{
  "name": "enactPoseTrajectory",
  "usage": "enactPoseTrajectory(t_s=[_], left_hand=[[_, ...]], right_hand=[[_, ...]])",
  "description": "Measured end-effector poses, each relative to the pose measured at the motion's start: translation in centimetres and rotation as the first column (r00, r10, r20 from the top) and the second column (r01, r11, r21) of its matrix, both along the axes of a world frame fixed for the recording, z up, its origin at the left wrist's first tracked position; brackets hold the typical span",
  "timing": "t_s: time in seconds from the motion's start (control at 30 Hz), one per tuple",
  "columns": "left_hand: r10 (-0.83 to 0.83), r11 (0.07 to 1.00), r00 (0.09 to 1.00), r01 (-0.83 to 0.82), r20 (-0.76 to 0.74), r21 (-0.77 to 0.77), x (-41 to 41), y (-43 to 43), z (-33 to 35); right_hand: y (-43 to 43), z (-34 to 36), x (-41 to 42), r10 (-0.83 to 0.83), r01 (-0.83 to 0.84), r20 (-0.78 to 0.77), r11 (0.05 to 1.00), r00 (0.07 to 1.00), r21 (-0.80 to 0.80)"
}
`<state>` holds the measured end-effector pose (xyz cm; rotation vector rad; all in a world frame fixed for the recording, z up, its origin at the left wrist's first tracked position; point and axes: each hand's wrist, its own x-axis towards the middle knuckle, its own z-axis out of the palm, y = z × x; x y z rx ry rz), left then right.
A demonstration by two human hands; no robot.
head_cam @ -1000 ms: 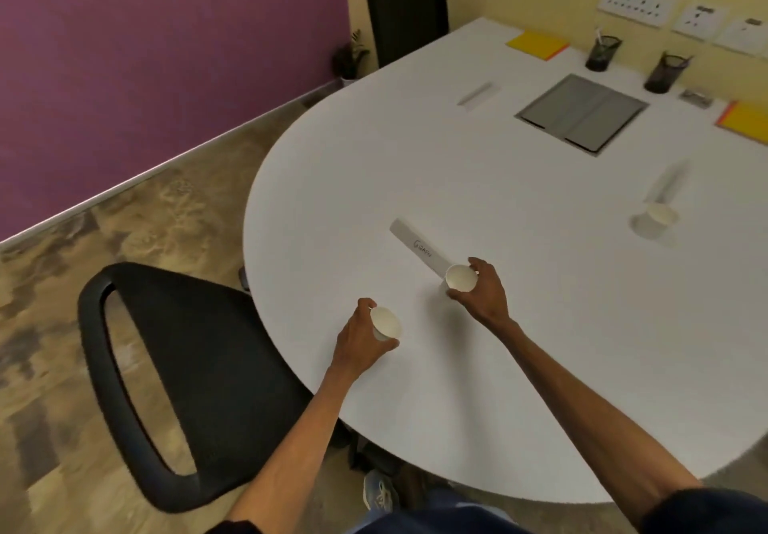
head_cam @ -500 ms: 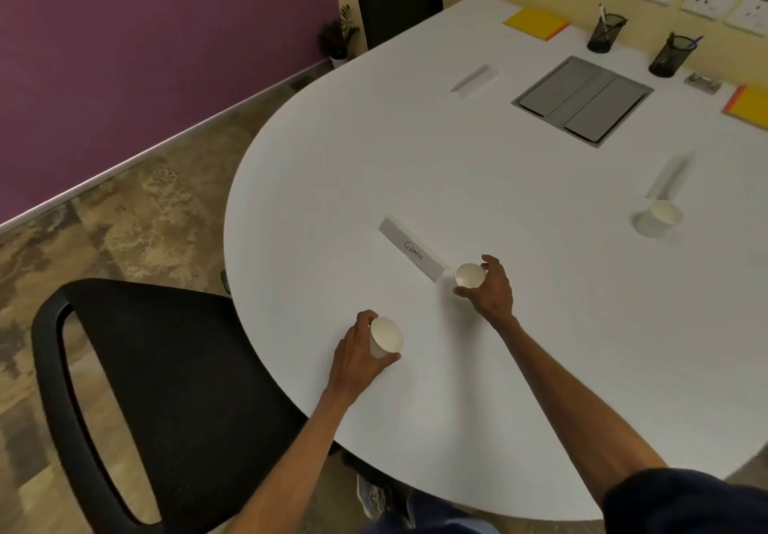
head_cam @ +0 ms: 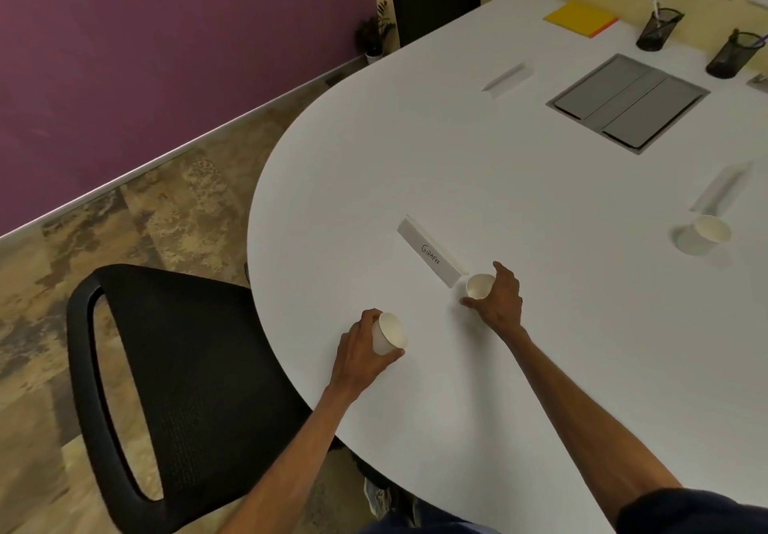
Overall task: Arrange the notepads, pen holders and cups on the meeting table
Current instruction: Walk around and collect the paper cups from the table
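Two paper cups in hand at the near side of the white meeting table [head_cam: 457,167].
The left hand [head_cam: 357,350] grips a tilted cup [head_cam: 390,332], mouth turned rightward, by the table's rim. The right hand [head_cam: 498,300], held apart from it, curls round an upright cup [head_cam: 478,285] just beside the end of the "Giraffe" name card [head_cam: 430,254]. A third cup [head_cam: 706,234] stands alone, well to the right. A yellow notepad [head_cam: 579,18] and two mesh pen holders [head_cam: 658,30] [head_cam: 733,55] sit at the far edge.

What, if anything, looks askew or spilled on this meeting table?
Only the paper cup in the left hand is tilted, its mouth turned sideways; the second cup in the right hand stands upright. No spill shows.
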<state>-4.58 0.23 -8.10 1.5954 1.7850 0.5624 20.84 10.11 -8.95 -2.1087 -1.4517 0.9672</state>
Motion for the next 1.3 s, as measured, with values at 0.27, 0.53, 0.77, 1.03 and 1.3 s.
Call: enactPoseTrajectory(t_s=[0.27, 0.53, 0.77, 1.03, 1.3], left_hand=[[0.094, 0.989, 0.995, -0.091, -0.023, 0.115, -1.5, 1.1, 2.6], [0.217, 0.938, 0.974, -0.189, -0.068, 0.291, -7.3, 1.8, 7.1], [0.344, 0.875, 0.939, -0.326, 0.015, 0.358, -13.2, -0.5, 11.1], [0.406, 0.819, 0.913, -0.347, -0.032, 0.458, -23.2, -5.6, 15.4], [0.515, 0.732, 0.857, -0.423, -0.029, 0.534, -35.0, -14.0, 16.5]], right_hand=[[2.1, 3.5, -5.7, 0.336, -0.315, -0.033, 0.908, 0.941, 0.276], [2.2, 7.7, -16.5, 0.637, -0.608, -0.413, 0.763, 0.651, 0.217], [0.6, 11.5, -24.8, 0.756, -0.71, -0.428, 0.636, 0.495, 0.302], [-3.1, 15.7, -34.3, 0.815, -0.681, -0.404, 0.573, 0.416, 0.456], [-11.5, 17.7, -46.8, 0.825, -0.664, -0.463, 0.548, 0.325, 0.509]])
